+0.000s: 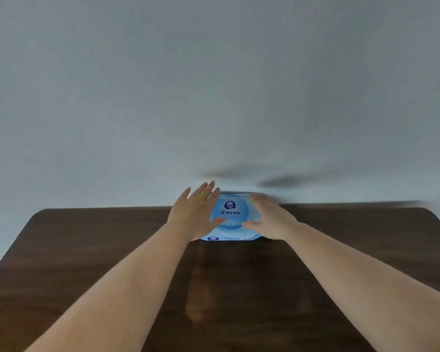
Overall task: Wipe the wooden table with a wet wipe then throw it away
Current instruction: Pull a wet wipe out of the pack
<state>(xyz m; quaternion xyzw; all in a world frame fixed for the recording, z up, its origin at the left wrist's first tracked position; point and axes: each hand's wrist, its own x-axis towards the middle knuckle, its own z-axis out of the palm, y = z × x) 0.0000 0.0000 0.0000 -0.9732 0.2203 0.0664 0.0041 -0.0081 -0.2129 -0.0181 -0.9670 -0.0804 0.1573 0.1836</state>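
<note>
A light blue pack of wet wipes (230, 215) lies at the far middle edge of the dark wooden table (87, 245). My left hand (196, 214) is at the pack's left side with fingers spread, its thumb over the pack's front. On the right side is my right hand (269, 219), fingers apart and blurred, thumb pointing toward the pack. Both hands flank the pack; I cannot tell whether they grip it. No loose wipe is visible.
A plain pale wall (214, 85) rises straight behind the table's far edge. The table's rounded far corners show at left and right. My two bare forearms stretch across the tabletop from the near edge.
</note>
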